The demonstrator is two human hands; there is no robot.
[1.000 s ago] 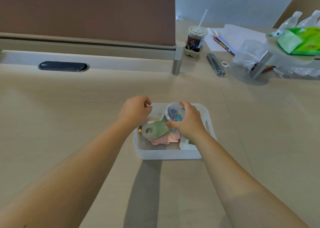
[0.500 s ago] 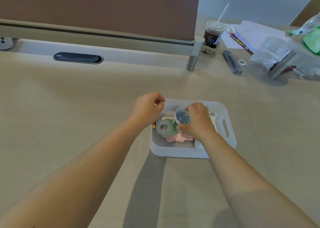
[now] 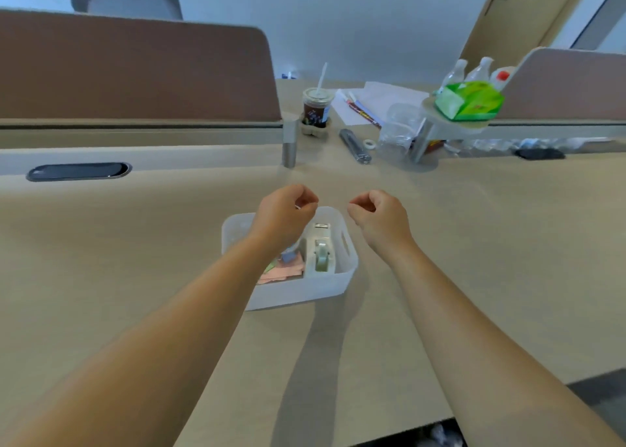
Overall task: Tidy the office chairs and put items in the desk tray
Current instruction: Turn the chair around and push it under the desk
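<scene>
A white plastic desk tray (image 3: 349, 267) sits on the beige desk in front of me. Inside it lie a white tape dispenser (image 3: 320, 251) on the right and pink sticky notes (image 3: 281, 272) on the left; my left forearm hides the rest. My left hand (image 3: 284, 214) hovers over the tray's far left part, fingers curled in with nothing seen in them. My right hand (image 3: 379, 219) is loosely curled just right of the tray's far corner, above the desk, holding nothing.
At the back stand a brown divider panel (image 3: 135, 73), its metal post (image 3: 289, 145), an iced drink cup with straw (image 3: 316, 107), papers with pens (image 3: 366, 107), a clear plastic container (image 3: 398, 131), a green packet (image 3: 469, 100) on a small round stand and bottles (image 3: 474, 70). A cable grommet (image 3: 78, 171) is at left.
My right hand let go of the clear round container and lifted out of the tray to the right. My left hand rose slightly. The view tilted up.
</scene>
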